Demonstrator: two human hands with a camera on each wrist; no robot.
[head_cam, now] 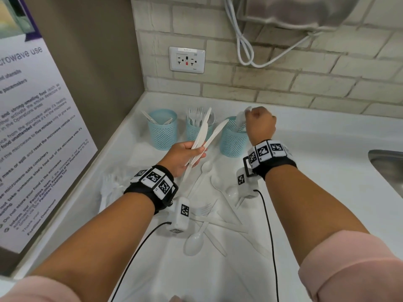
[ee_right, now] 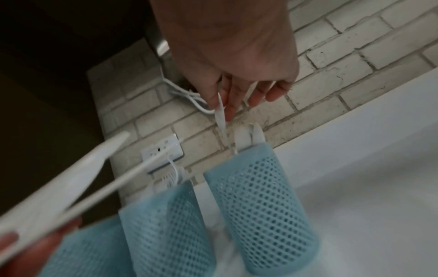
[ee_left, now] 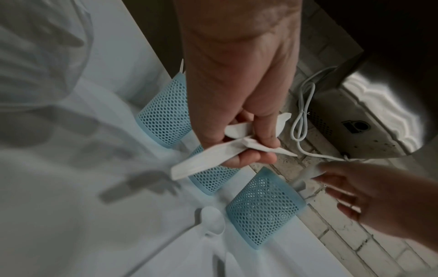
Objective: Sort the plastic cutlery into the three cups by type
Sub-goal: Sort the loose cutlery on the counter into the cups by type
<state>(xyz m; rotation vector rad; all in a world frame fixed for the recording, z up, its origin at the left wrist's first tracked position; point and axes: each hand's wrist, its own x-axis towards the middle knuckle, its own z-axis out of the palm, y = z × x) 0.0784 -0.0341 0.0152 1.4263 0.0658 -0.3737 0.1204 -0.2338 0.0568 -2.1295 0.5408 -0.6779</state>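
Right hand point(head_cam: 260, 124) hides the spoon point(ee_right: 220, 112) over right cup point(head_cam: 233, 137).

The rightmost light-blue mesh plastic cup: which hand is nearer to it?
Right. The right hand hovers at the rim of the rightmost light-blue mesh plastic cup, pinching a white spoon; the left hand holds white knives off to its left.

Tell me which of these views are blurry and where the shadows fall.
Head view: sharp, evenly lit, brick lines bowed by the wide lens. Left wrist view: knives in the left hand fairly crisp, counter smeared, with soft grey shadows. Right wrist view: motion-blurred throughout, dark upper left corner.
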